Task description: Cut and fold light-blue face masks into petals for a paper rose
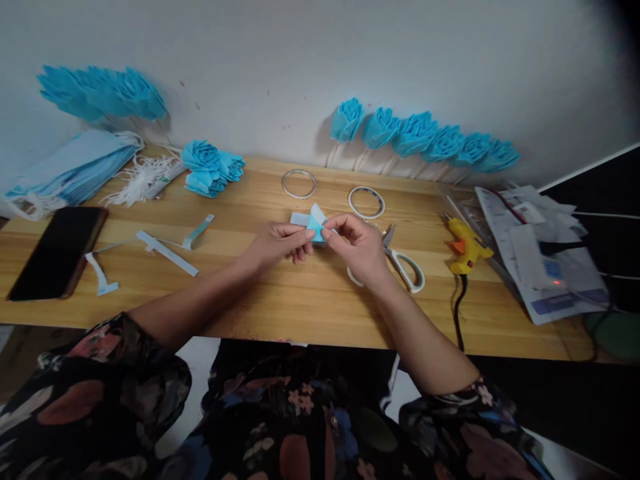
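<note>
Between my two hands is a small piece of blue-and-white mask fabric (316, 223), folded to a point at its top. My left hand (285, 241) pinches its left side with thumb and fingers. On the other side, my right hand (357, 247) grips the fabric between thumb and forefinger. Behind the fingers, a pale flat piece (299, 219) shows in part; the rest of it is hidden. White-handled scissors (409, 270) lie beside and partly under my right hand, blades pointing away. Two tape rings, one on the left (299, 184) and one on the right (367, 202), lie just beyond my hands.
Blue fabric flowers on sticks lean on the wall at left (103, 93) and right (415, 133); more flowers (210, 167) lie nearby. At left are masks (80, 170), a phone (57, 253) and cut strips (167, 253). A yellow glue gun (466, 247) and papers (565, 300) lie right.
</note>
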A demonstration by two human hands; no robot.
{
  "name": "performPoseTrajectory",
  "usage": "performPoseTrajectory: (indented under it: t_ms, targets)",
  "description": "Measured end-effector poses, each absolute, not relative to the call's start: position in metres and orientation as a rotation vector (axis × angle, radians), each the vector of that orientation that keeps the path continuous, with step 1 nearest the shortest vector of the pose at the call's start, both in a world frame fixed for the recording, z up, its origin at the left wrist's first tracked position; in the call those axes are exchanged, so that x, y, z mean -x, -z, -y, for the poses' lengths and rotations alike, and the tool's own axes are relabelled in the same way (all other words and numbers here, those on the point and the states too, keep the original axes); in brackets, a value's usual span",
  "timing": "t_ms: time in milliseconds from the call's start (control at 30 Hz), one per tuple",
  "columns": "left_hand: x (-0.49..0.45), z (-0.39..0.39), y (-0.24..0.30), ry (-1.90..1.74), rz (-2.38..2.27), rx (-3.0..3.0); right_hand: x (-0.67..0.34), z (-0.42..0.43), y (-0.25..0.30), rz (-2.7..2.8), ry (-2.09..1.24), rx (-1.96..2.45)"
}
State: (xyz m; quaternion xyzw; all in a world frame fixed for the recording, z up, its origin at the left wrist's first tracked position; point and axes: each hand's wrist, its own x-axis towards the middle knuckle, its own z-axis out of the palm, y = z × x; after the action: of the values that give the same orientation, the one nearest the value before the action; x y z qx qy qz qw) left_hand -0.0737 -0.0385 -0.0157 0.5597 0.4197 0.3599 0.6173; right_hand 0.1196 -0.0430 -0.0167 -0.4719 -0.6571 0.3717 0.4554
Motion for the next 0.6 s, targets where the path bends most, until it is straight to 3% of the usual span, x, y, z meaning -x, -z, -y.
performPoseTrajectory:
  t_ms: [267, 600]
  targets:
    - [0.0722, 0.0399, 0.0113, -0.819, -1.024, -1.319, -0.1188, 0.0439, 0.0117, 1.54, -1.237, 1.061]
    - [0.0723, 0.0375, 0.0121, -0.936, -0.963, -1.37, -0.1198, 0.0438, 0.015, 1.586, -1.197, 1.063]
